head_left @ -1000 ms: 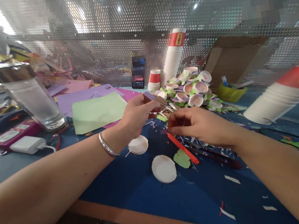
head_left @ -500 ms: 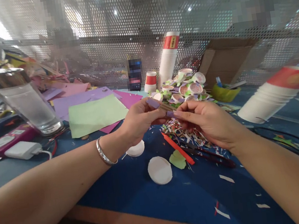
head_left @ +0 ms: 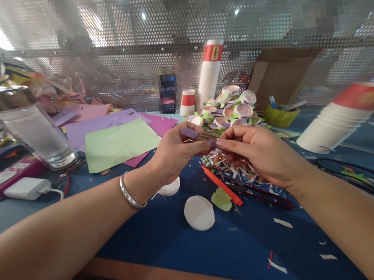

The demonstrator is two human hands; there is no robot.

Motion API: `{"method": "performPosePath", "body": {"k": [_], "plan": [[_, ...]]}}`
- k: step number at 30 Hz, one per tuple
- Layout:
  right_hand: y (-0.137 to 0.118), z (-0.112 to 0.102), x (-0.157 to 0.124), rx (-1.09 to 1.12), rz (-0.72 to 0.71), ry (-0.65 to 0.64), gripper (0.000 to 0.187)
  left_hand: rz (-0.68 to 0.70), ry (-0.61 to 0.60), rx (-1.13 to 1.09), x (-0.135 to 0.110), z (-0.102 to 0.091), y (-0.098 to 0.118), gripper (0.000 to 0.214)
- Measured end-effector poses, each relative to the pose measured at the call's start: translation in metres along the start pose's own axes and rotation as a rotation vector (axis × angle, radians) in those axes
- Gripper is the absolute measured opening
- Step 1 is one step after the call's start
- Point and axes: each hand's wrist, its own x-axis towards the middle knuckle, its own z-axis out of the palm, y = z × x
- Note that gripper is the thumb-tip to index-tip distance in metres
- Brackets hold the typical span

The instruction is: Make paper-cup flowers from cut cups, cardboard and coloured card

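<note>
My left hand (head_left: 175, 153) and my right hand (head_left: 256, 149) meet over the table, both closed in a pinch. Between them is a small purple paper piece (head_left: 190, 133), with a narrow brown strip beside it whose kind I cannot make out. Another bit of purple shows at the right fingertips. Below the hands lie a white paper disc (head_left: 199, 213), a second disc (head_left: 170, 187) partly behind my left wrist, a green paper cutout (head_left: 221, 199) and an orange pen-like stick (head_left: 223, 185). Dark-handled scissors (head_left: 264, 196) rest under my right hand, partly hidden.
Behind the hands are a heap of decorated paper rounds (head_left: 227, 108), paper scraps (head_left: 241, 165), a tall cup stack (head_left: 209, 79) and a phone (head_left: 168, 94). To the left stand a glass of water (head_left: 36, 133) and coloured sheets (head_left: 121, 142); another cup stack (head_left: 340, 118) leans right.
My left thumb has come closer to my right fingertips, covering more of the purple bit there. The things on the table stay where they were.
</note>
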Motion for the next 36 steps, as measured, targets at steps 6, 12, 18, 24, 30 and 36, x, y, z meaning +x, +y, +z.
{"method": "performPosePath", "body": {"k": [6, 12, 18, 24, 30, 36], "plan": [[0.0001, 0.0, -0.0001, -0.093, -0.069, -0.017, 0.032, -0.013, -0.017, 0.002, 0.0009, -0.0011, -0.0013, 0.029], [0.0009, 0.0003, -0.0009, -0.114, -0.133, -0.033, 0.026, -0.023, -0.013, 0.021, 0.0, -0.0015, -0.0004, 0.027], [0.0001, 0.0013, -0.0014, -0.119, -0.125, -0.028, 0.032, -0.059, 0.0, 0.092, -0.0007, 0.0014, 0.0027, 0.02], [-0.0011, 0.0024, -0.0029, -0.118, -0.102, -0.03, 0.035, -0.039, -0.042, 0.034, 0.0002, -0.0009, 0.0013, 0.021], [-0.0032, 0.0016, -0.0037, -0.136, -0.112, -0.015, 0.032, -0.014, -0.061, 0.042, 0.0012, -0.0024, 0.0007, 0.024], [-0.0052, 0.001, -0.0048, -0.144, -0.116, -0.021, 0.029, 0.009, -0.062, 0.031, 0.0005, -0.0005, 0.0009, 0.026]]}}
